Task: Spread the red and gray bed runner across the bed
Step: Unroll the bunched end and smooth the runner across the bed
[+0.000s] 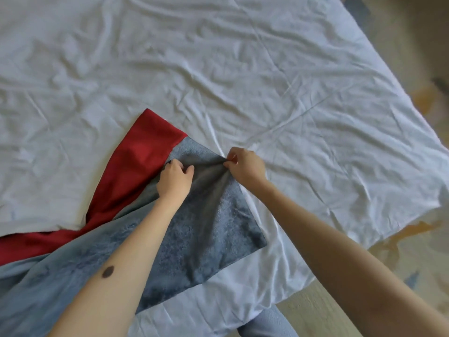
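Overhead, head view: one bed, one runner, two bare hands, all seen from above.
Bed (pixel 243 69): one, covered by a single white sheet (pixel 315 142), wrinkled all over; its right edge and near right corner show against the floor.
Runner (pixel 199 227): one cloth in two colours, lying on the near left part of the bed, still bunched and twisted rather than laid flat.
Red part (pixel 143 152): one band, its far corner pointing up the bed, running back down to the left edge of the picture, where it narrows and twists.
Gray part (pixel 97 263): one wider panel with a fuzzy face, lying under both forearms; its near right corner rests flat on the sheet.
Left hand (pixel 173 181): fingers curled down into the gray cloth just beside the red band, gathering a fold; closed on the runner.
Right hand (pixel 245 166): thumb and fingers pinched together on the far right edge of the gray cloth, which is pulled into creases between the two hands.
Hands, spacing: near each other, not touching.
Floor (pixel 413 251): pale, with yellowish and bluish patches, visible right of the bed.
Leg (pixel 267 322): one knee in light blue cloth at the bottom edge.
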The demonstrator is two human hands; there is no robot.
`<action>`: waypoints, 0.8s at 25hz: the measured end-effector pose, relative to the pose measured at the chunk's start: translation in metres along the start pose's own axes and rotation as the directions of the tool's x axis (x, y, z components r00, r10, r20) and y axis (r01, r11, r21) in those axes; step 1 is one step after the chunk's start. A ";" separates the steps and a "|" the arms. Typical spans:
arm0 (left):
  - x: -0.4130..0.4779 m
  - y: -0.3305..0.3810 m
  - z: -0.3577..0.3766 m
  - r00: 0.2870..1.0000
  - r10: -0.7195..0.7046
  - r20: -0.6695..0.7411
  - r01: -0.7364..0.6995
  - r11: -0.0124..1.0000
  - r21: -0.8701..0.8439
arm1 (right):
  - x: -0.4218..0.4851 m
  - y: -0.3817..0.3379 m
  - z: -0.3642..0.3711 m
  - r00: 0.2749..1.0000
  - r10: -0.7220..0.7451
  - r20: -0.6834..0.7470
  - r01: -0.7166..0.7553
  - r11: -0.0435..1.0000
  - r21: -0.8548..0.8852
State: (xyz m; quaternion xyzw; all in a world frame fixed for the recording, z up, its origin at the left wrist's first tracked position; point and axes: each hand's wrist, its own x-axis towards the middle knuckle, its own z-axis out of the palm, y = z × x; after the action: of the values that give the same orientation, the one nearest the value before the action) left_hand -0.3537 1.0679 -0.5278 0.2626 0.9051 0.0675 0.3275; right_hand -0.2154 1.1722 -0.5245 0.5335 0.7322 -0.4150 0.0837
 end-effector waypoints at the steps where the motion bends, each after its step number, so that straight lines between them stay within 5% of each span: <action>1: 0.000 0.010 0.004 1.000 0.026 0.002 -0.026 1.000 -0.008 | 0.003 0.008 -0.009 1.000 0.019 -0.015 -0.019 1.000 0.017; 11: -0.016 0.111 0.062 0.848 0.518 0.108 -0.529 0.827 0.191 | 0.029 0.106 -0.124 0.968 0.170 -0.184 -0.174 0.985 -0.009; 20: -0.009 0.157 0.084 0.785 0.587 0.198 -0.619 0.737 0.270 | 0.052 0.148 -0.165 0.924 0.245 -0.292 -0.279 0.957 -0.080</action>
State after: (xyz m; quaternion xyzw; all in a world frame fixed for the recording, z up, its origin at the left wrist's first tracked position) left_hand -0.2271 1.1932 -0.5415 0.5942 0.7520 0.0087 0.2854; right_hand -0.0584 1.3369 -0.5241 0.6738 0.6824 -0.2757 0.0662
